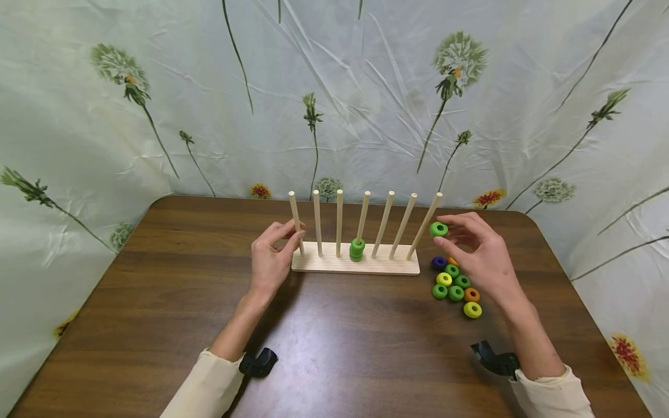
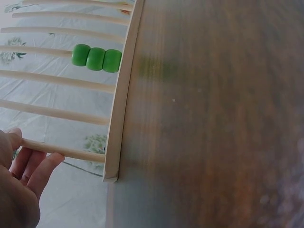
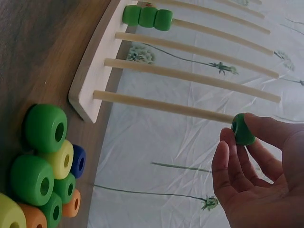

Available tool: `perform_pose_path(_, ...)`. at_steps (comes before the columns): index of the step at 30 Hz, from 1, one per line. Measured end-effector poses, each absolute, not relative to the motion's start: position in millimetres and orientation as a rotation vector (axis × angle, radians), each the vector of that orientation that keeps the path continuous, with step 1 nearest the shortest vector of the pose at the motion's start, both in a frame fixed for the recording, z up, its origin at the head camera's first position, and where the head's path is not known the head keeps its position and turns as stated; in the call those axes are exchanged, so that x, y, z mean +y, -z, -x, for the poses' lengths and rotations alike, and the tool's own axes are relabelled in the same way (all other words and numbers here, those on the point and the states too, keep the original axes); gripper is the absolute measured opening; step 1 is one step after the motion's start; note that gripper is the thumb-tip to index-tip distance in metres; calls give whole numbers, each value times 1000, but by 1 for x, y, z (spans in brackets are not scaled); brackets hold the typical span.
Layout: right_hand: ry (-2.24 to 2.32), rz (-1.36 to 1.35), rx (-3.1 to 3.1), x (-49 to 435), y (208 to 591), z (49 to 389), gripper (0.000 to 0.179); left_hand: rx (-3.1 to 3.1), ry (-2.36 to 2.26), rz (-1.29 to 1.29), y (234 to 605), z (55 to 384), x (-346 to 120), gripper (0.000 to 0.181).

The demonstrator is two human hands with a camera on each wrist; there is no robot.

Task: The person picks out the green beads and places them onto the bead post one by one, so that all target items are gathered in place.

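A pale wooden stand (image 1: pixel 324 265) with a row of upright pegs stands on the table. Three green beads (image 1: pixel 357 250) are stacked on its middle peg. My left hand (image 1: pixel 272 255) pinches the leftmost peg (image 2: pixel 80 154) between thumb and fingers. To the right of the stand, my right hand (image 1: pixel 483 252) holds a green bead (image 3: pixel 243 129) between thumb and fingertips, near the rightmost peg (image 1: pixel 425 223). Below that hand lies a group of loose beads, among them a yellow bead (image 1: pixel 473 310), a dark blue bead (image 1: pixel 439 263) and an orange bead (image 1: pixel 471 295).
The brown wooden table (image 1: pixel 334 348) reaches back to a pale curtain (image 1: pixel 366 116) printed with dandelions. Black straps are on both wrists, the right strap (image 1: pixel 495 360) and the left strap (image 1: pixel 258 363).
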State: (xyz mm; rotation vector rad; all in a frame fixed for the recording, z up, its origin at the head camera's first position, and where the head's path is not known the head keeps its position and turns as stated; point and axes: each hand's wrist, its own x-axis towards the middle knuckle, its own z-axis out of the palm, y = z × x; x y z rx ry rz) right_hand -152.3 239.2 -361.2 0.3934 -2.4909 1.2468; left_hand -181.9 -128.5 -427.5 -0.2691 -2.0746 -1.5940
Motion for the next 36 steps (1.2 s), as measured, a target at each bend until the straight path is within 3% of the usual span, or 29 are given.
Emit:
perform_pose_path(19,-1258,-631,-2327,207,352,153,40,-2091,1580,286,425,182,-130,18)
perform_pose_path(36,-1303,-683,-2276,189,346,156,40,-2082,1566,288,426,182,-129,16)
